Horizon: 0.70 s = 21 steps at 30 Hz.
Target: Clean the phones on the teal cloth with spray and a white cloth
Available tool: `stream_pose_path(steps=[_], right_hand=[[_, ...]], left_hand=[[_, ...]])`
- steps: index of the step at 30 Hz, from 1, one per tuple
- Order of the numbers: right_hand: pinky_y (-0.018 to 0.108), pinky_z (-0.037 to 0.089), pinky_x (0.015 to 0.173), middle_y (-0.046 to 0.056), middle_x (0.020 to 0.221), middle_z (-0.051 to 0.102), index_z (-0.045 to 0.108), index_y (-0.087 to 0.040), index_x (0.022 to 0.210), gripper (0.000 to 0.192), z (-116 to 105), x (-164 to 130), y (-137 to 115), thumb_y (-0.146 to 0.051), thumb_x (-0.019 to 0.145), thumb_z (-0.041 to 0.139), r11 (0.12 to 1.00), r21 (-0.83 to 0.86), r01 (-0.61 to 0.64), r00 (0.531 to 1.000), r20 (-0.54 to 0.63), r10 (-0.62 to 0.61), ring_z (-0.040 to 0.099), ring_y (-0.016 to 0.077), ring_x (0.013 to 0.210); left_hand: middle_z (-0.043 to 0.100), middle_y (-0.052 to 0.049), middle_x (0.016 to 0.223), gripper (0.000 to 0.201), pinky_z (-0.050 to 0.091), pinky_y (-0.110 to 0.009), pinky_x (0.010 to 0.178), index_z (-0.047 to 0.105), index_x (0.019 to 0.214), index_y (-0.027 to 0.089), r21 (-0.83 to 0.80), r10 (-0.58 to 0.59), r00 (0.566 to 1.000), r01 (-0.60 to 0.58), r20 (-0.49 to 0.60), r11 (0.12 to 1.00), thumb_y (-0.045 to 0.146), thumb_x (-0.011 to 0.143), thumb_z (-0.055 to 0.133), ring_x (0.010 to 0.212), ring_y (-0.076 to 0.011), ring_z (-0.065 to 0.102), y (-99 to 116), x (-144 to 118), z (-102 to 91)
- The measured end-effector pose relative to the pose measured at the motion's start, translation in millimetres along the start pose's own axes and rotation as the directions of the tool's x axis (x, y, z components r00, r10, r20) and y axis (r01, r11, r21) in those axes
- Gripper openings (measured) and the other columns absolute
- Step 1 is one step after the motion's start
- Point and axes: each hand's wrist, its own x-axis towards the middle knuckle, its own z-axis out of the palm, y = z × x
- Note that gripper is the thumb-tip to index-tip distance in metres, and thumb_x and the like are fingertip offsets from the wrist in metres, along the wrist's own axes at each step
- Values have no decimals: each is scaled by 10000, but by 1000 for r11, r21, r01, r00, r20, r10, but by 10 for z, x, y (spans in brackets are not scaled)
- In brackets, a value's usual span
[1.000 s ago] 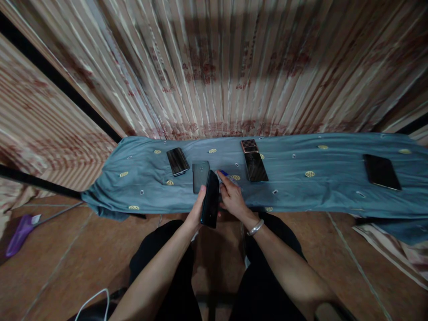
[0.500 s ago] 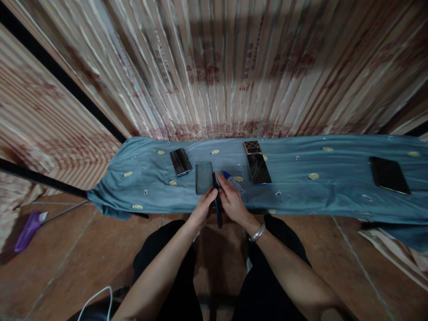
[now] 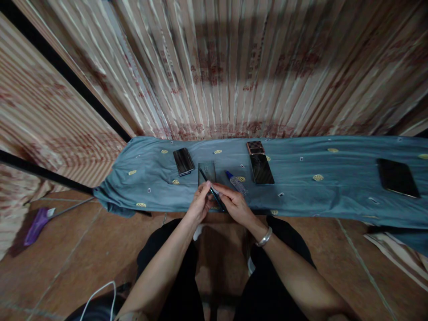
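A dark phone (image 3: pixel 216 197), seen nearly edge-on, is tilted between my two hands above the front edge of the cloth. My left hand (image 3: pixel 199 203) grips it with the thumb along its edge. Against its other side are the fingers of my right hand (image 3: pixel 236 206), which closes on it too. Partly hidden behind the phone, a clear phone case (image 3: pixel 207 166) lies on the cloth. Beside my right hand is a small clear bottle with a blue cap (image 3: pixel 234 179), lying on its side.
Blue patterned cloth (image 3: pixel 301 196) covers a long narrow table. On it lie a stack of dark phones (image 3: pixel 183 161), a flip phone (image 3: pixel 261 168) opened flat, and a black tablet-like device (image 3: pixel 397 177) far right. A striped curtain (image 3: pixel 214 67) hangs behind. A purple brush (image 3: pixel 37 226) is on the floor.
The phone has turned in my hands from almost upright to a slant, its top end swinging left over the clear case. The view has shifted slightly.
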Motion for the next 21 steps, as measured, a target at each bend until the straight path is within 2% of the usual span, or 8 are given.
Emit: stream_pose_path(steps=[6, 13, 17, 21], right_hand=[[406, 453, 1092, 22, 1314, 642, 683, -290, 1205, 348, -57, -37, -111, -245, 955, 446, 996, 12, 92, 995, 49, -92, 581, 186, 1249], [416, 483, 1068, 26, 1260, 677, 679, -280, 1211, 345, -95, -120, -195, -225, 949, 462, 996, 24, 88, 992, 86, -89, 608, 196, 1216], [416, 472, 1082, 28, 1280, 666, 661, -271, 1239, 364, -77, -152, -189, -224, 969, 422, 994, 0, 112, 987, 115, -111, 592, 189, 1236], [426, 381, 1158, 23, 1419, 554, 544, -270, 1372, 425, -22, -163, -141, -225, 992, 360, 979, -114, 167, 979, 137, -151, 474, 179, 1352]], left_hand=[[630, 39, 637, 515, 477, -214, 549, 545, 780, 161, -52, 12, 1000, -14, -29, 999, 500, 541, 852, 550, -101, 609, 28, 54, -40], [696, -22, 736, 386, 538, -258, 597, 566, 837, 165, -175, -94, 992, 78, -89, 981, 510, 746, 713, 652, -158, 691, 157, 122, -76], [724, -61, 819, 397, 567, -311, 676, 606, 915, 179, -203, -120, 993, 117, -7, 972, 559, 802, 631, 794, -213, 717, 200, 87, -53], [739, -107, 954, 479, 566, -370, 819, 651, 1020, 163, -170, -106, 993, 114, 54, 979, 594, 820, 586, 959, -254, 700, 192, 30, -19]])
